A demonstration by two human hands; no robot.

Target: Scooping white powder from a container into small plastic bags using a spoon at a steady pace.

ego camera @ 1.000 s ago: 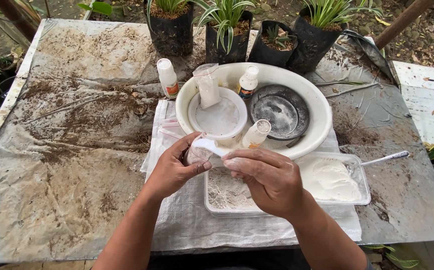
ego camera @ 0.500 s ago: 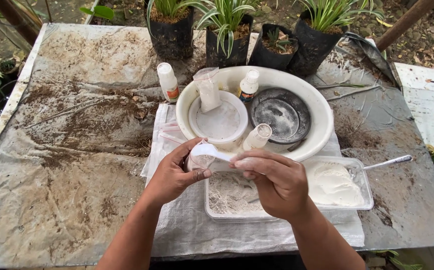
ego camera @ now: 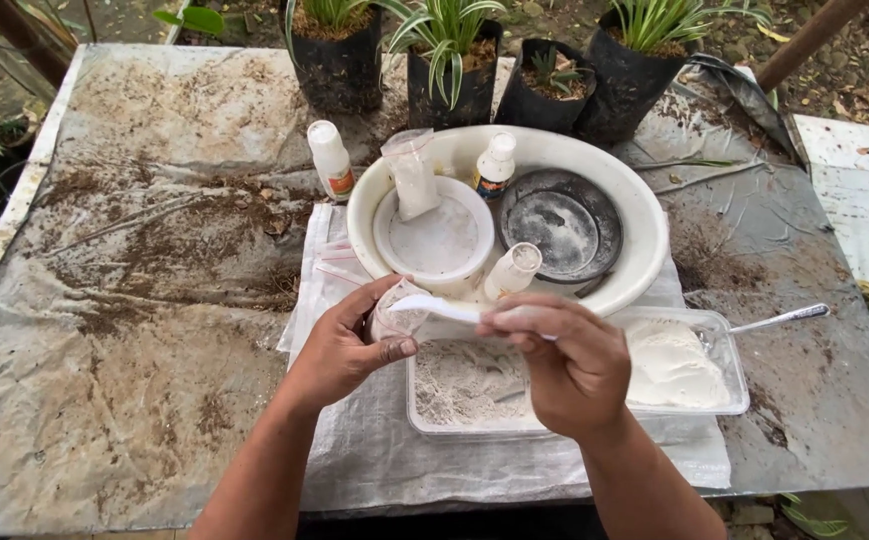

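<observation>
my left hand (ego camera: pixel 344 345) curls around a small plastic bag (ego camera: pixel 397 318) near the bench's front edge; my right hand (ego camera: pixel 564 365), knuckles up, pinches a white spoon (ego camera: pixel 434 307) into it, above the tray (ego camera: pixel 424 420).

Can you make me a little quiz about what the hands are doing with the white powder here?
1. True or false: the left hand holds a small clear bag.
2. What does the right hand hold? A) white spoon B) black plant bag C) metal plate
3. How many small white bottles stand in or beside the big white basin?

Key:
1. True; it holds the bag over the clear tray of powder.
2. A; its tip is at the bag's mouth.
3. Three.
</observation>
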